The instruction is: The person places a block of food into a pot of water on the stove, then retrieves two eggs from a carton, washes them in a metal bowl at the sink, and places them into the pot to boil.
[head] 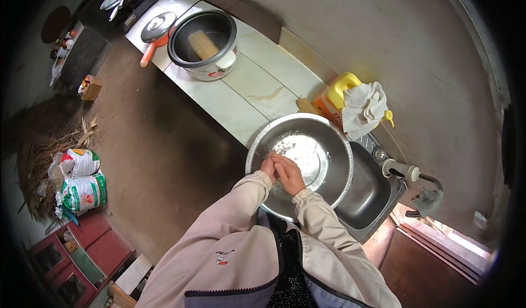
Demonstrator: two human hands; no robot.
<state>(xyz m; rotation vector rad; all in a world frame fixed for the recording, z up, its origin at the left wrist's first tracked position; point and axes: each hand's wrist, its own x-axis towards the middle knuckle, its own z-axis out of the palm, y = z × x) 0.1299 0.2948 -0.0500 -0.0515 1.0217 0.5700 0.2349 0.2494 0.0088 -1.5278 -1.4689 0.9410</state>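
Both of my hands are together over the near left part of a large stainless steel basin [340, 160], which has shiny wet-looking patches inside. My left hand [269, 167] is mostly hidden behind my right hand [289, 174], and their fingers touch. Whether anything lies between them cannot be told. Against the far right side of the basin stands a yellow and orange plastic jug [328, 98] with a white cloth [363, 104] draped over it. A tan scrubber [306, 105] lies beside the jug.
A steel sink [365, 189] with a tap [429, 179] adjoins the basin's right side. On the tiled counter [263, 86], a rice cooker pot [203, 67] holds a loofah-like scrubber [203, 45], beside a lidded orange-handled pan [159, 28]. Bags [84, 193] stand on the floor at left.
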